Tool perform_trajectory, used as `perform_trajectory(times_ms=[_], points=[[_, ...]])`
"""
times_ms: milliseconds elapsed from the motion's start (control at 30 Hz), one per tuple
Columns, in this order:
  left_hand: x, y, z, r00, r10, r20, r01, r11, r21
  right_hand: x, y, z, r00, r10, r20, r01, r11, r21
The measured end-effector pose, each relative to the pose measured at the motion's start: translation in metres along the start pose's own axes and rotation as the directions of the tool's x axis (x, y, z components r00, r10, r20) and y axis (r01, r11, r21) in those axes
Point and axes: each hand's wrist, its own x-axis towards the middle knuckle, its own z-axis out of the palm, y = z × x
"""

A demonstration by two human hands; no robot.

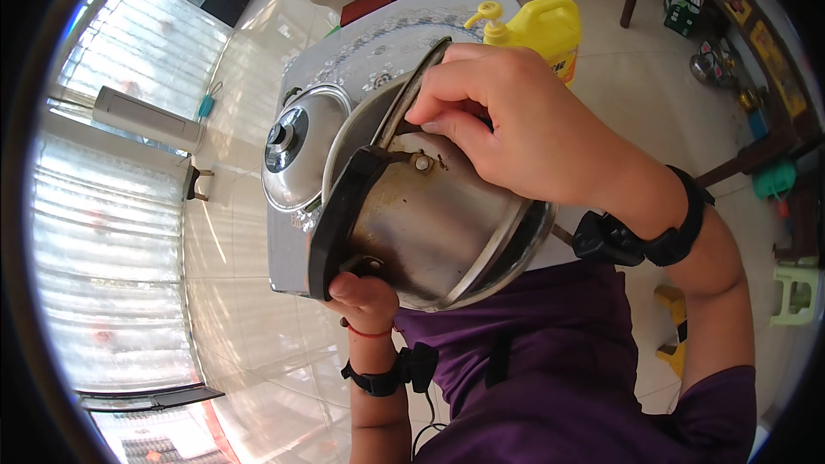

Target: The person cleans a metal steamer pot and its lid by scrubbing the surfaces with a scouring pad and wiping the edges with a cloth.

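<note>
A metal cooking pot with a black side handle is held tilted on its side, its outer wall stained brown near the handle rivets. My left hand grips it at the lower end of that handle, the fingers mostly hidden beneath. My right hand is bent over the upper side of the pot, thumb and fingers drawn together close to its rim; whether they pinch anything cannot be told. Behind the pot lies a large metal basin or pan, partly covered. Left of it rests a domed metal lid with a black knob.
The table has a grey, flower-patterned cover. A yellow pump jug stands at its right far edge, close beyond my right hand. A dark red box is at the far side. A wooden furniture frame is on the right, near a green stool.
</note>
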Motion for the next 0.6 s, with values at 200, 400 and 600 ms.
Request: perform_trajectory(times_ms=[200, 400, 600], points=[[-0.002, 0.0004, 0.0037, 0.998, -0.037, -0.058, 0.036, 0.999, -0.013, 0.0004, 0.0018, -0.0018, 0.998, 0.031, 0.047, -0.035, 0.995, 0.092], [-0.0026, 0.0033, 0.0023, 0.998, -0.026, -0.054, 0.026, 1.0, 0.013, 0.0007, 0.0042, -0.0069, 0.994, -0.097, 0.05, 0.096, 0.995, 0.023], [-0.0011, 0.0025, 0.0045, 0.999, 0.005, -0.053, -0.004, 1.0, 0.014, 0.0038, 0.0039, -0.0032, 0.992, -0.005, 0.127, -0.007, 0.995, 0.097]])
